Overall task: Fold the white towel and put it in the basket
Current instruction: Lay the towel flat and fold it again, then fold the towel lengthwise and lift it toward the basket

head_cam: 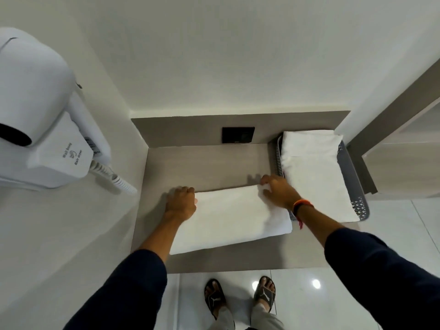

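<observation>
A white towel (228, 217) lies folded into a long flat rectangle on the grey counter (204, 165). My left hand (181, 203) grips its far left corner with the fingers curled over the edge. My right hand (277, 190) pinches the far right corner, with the fingers partly spread. The grey perforated basket (354, 184) stands at the right end of the counter, touching the towel's right end. Another folded white towel (314, 172) lies inside the basket and fills most of it.
A white wall-mounted hair dryer (40, 120) with a coiled cord (114, 177) hangs on the left wall. A black socket plate (238, 134) sits on the back panel. The counter's front edge is near my sandalled feet (240, 298) on the glossy tile floor.
</observation>
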